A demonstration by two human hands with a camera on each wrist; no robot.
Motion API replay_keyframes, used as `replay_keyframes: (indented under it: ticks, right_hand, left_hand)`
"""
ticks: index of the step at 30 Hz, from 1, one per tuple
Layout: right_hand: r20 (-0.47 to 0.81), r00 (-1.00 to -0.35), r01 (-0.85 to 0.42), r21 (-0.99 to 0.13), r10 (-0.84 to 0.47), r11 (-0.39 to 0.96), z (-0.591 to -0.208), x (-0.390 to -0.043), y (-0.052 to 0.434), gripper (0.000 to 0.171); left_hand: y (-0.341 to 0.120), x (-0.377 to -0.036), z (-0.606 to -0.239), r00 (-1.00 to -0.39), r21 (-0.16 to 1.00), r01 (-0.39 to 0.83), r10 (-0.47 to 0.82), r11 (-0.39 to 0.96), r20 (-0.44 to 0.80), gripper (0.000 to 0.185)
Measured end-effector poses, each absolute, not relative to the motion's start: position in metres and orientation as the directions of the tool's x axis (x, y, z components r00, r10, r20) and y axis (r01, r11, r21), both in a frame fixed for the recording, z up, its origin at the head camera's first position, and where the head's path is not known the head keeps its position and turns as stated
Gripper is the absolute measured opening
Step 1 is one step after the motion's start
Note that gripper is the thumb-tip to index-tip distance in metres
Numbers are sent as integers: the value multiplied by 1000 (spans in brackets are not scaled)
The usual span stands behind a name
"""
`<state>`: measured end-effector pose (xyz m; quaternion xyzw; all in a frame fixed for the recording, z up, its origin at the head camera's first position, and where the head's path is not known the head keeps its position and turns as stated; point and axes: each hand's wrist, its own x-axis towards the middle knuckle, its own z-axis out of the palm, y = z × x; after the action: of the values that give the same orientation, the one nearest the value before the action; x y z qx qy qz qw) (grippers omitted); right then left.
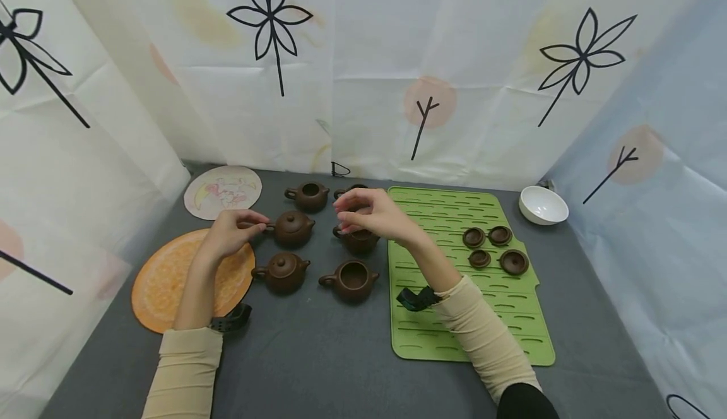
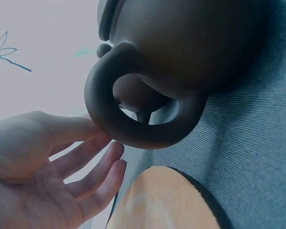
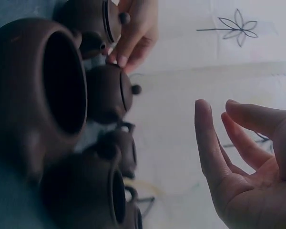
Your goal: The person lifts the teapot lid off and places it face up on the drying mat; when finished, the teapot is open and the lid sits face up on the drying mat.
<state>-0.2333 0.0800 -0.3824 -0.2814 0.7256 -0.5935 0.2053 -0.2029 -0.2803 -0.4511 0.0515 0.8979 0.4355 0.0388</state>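
Observation:
My left hand pinches the handle side of a small brown lidded teapot, which stands on the table. Nearer me is another lidded teapot; its handle covers part of the view in the left wrist camera. With its fingers bent and slightly apart, my right hand hovers above a teapot and holds nothing. In the right wrist view a gap shows between thumb and fingers. A lidless teapot sits in front, another lidless one behind, and one more is partly hidden.
Several small brown lids lie on a green ribbed mat at the right. Beyond it stands a white bowl. An orange round mat and a pale oval mat lie at the left. Patterned cloth walls enclose the table.

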Motion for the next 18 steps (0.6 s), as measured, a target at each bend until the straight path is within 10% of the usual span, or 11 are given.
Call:
replay_keyframes:
  ticks: [18]
  right_hand:
    - [-69, -721, -97, -975, -689, 200, -411, -267, -15, 31]
  left_hand:
    - [-280, -202, -454, -993, 807, 52, 116, 588, -21, 29]
